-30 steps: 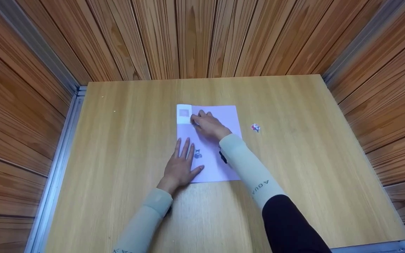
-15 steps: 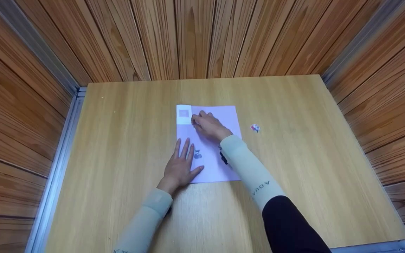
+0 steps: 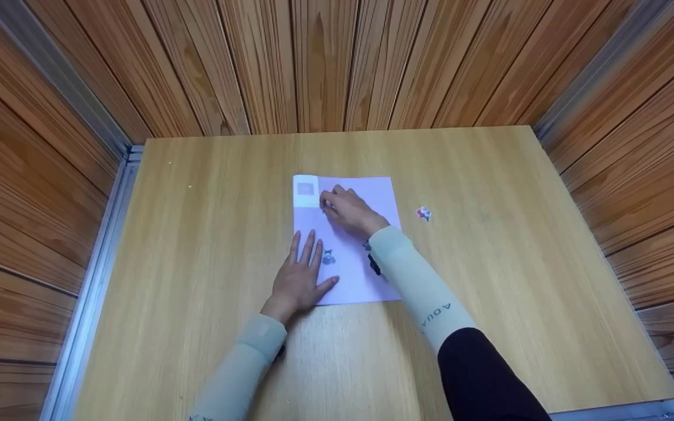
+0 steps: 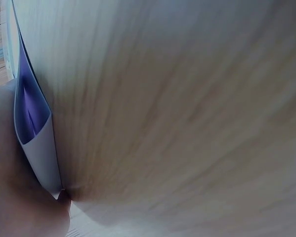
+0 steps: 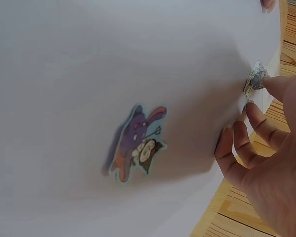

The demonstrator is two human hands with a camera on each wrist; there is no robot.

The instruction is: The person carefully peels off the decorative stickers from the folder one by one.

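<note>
On the wooden bench [image 3: 196,245], the left hand [image 3: 301,279] lies flat with straight fingers [image 3: 308,242] spread on the lower left part of a pale lilac sheet of paper [image 3: 366,280], pressing it down; the left wrist view shows only the sheet's edge against the bench beside the palm. Just right of those fingertips a small cartoon sticker [image 3: 329,256] is stuck on the sheet; the right wrist view shows it as a purple rabbit-like figure [image 5: 136,143]. At the sheet's top left corner sits a white patch with a pinkish square [image 3: 306,189]. Right beside it, the right hand [image 3: 350,211] rests on the upper part of the sheet with fingers curled, the fingertips [image 5: 274,84] pinching a second small sticker [image 5: 254,79] against the paper. Farther right, well apart from the sheet, a loose colourful sticker [image 3: 424,213] lies on the bare bench.
</note>
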